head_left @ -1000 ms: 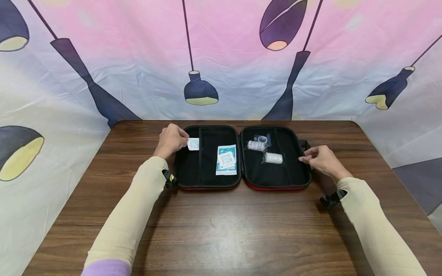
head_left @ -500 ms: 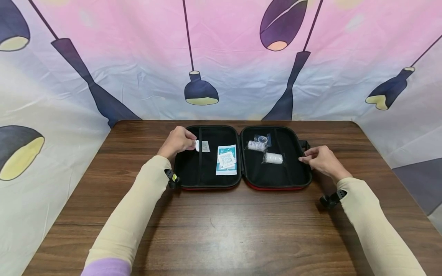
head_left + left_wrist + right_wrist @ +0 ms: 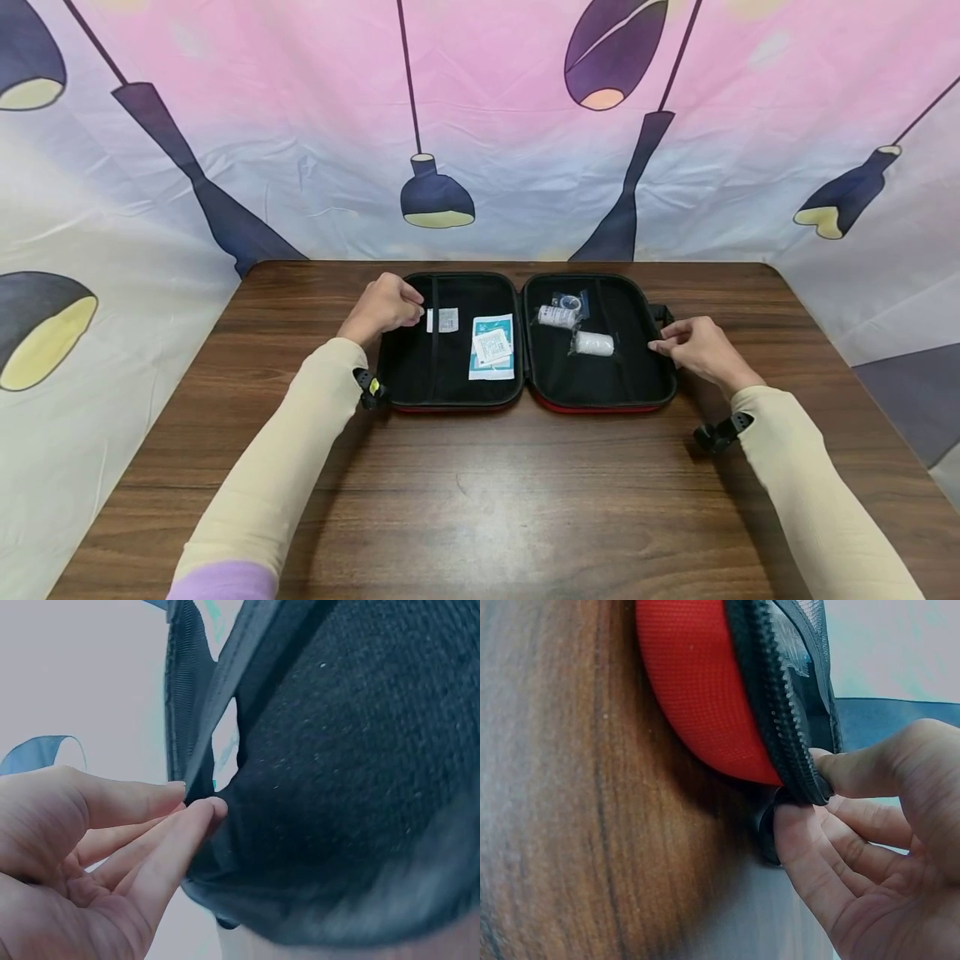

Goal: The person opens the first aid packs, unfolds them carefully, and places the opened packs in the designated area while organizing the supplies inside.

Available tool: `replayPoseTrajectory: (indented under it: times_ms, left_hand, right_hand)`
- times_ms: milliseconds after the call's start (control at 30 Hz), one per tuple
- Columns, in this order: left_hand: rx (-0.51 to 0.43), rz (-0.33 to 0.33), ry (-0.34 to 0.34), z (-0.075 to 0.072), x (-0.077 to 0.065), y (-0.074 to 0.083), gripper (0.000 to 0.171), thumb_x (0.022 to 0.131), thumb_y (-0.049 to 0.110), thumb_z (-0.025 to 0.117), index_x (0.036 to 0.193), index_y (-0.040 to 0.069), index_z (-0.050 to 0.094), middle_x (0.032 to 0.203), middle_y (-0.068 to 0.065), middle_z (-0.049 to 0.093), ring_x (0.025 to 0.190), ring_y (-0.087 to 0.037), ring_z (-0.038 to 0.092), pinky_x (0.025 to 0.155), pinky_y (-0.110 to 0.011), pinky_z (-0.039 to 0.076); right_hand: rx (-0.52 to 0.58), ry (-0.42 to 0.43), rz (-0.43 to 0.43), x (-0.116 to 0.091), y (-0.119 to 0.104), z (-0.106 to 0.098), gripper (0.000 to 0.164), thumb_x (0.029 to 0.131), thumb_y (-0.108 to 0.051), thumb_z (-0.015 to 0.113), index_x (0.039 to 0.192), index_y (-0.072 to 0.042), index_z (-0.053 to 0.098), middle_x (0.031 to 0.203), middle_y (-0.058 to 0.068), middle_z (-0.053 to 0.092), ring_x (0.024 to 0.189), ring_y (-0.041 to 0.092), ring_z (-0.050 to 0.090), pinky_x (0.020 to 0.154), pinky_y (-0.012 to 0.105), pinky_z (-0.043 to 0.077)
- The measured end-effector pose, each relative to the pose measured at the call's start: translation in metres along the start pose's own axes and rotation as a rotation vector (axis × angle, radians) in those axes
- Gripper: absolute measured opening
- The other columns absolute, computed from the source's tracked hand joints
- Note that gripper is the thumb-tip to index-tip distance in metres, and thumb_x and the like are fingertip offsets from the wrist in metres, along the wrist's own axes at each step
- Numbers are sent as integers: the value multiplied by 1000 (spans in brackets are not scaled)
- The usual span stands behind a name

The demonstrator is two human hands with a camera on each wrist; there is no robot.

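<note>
The first-aid case (image 3: 468, 392) lies unfolded on the table, black inside and red outside. A small white packet (image 3: 447, 320) lies in its left half, crossed by a dark strap (image 3: 435, 367). My left hand (image 3: 385, 307) is just left of this packet at the case's edge. In the left wrist view its fingers are fairly straight, with the tips beside the strap. With thumb and fingers, my right hand (image 3: 701, 350) pinches the zippered right rim. A blue-and-white packet (image 3: 480, 371) with a white sachet (image 3: 492, 347) on it lies right of the strap.
In the right half are two rolled bandages, one printed (image 3: 557, 317) and one plain white (image 3: 594, 343), plus a small clear bag (image 3: 572, 302). The wooden table (image 3: 480, 500) ends at a lamp-printed cloth (image 3: 510, 192) behind the case.
My left hand has moved right, carrying the small white packet across the strap, then let go of it and drawn back slightly. The right hand stays on the rim.
</note>
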State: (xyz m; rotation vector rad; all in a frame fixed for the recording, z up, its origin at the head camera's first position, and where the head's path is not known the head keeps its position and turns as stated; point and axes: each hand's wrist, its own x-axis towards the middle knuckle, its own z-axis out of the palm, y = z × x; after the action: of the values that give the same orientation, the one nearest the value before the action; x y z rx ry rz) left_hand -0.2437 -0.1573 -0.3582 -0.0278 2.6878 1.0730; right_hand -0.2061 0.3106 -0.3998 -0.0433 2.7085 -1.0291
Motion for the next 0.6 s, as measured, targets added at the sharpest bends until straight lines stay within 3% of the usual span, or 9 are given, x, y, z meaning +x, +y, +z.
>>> replayPoseTrajectory:
  times_ms: [267, 467, 600]
  left_hand:
    - [23, 48, 12, -4, -12, 10, 21, 96, 6, 68, 114, -3, 72, 109, -19, 72, 90, -28, 73, 82, -40, 61]
    - [66, 62, -33, 8, -15, 19, 17, 95, 9, 70, 109, 1, 75, 102, -15, 74, 84, -23, 70, 72, -32, 58]
    - [64, 67, -71, 20, -14, 23, 16, 94, 8, 72, 107, 0, 76, 103, -15, 74, 84, -22, 71, 73, -32, 59]
  right_hand:
    - [-4, 2, -6, 1, 1, 0, 53, 98, -27, 69, 128, 16, 57, 105, 25, 66, 75, 22, 64, 70, 35, 54]
    - [1, 3, -5, 0, 1, 0, 53, 98, -26, 69, 127, 17, 57, 105, 25, 65, 74, 22, 64, 69, 34, 54]
    - [0, 2, -8, -1, 2, 0, 53, 98, -26, 68, 128, 16, 58, 106, 26, 66, 75, 22, 64, 69, 34, 55]
